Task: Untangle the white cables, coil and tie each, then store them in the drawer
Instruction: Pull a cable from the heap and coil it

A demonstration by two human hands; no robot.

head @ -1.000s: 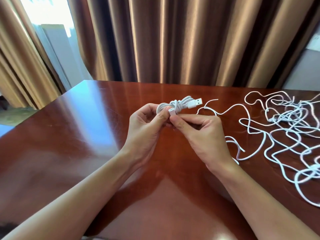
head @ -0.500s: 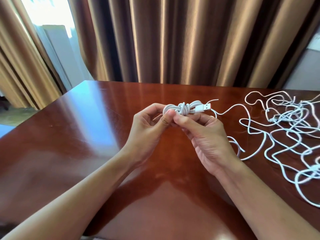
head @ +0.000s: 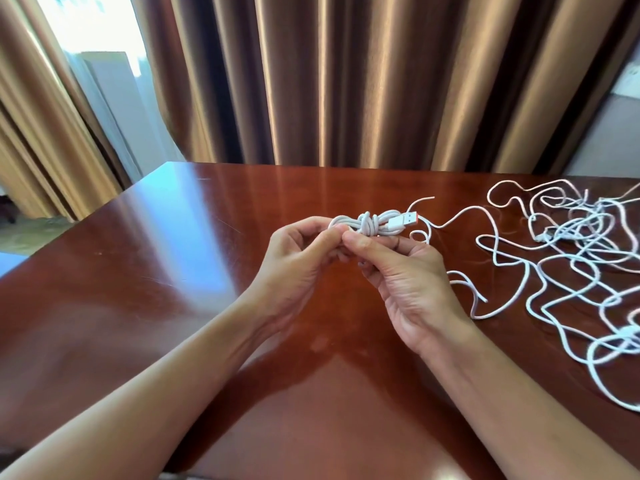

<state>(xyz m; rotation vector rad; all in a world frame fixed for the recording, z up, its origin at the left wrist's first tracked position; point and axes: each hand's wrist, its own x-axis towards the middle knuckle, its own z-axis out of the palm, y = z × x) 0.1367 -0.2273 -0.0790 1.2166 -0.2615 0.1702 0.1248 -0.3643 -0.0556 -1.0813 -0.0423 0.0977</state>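
Above bare glossy table (head: 138, 306) at frame centre, the left hand (head: 294, 265) and right hand (head: 408, 278) both pinch the coiled cable (head: 367, 224), while loose tangled cables (head: 571, 258) crowd the right edge before brown curtains (head: 346, 81) behind.

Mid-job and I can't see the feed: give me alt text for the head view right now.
Both hands, left hand and right hand, hold a small coiled white cable with a USB plug above a glossy wooden table. A loose tangle of white cables lies on the table to the right, before brown curtains.
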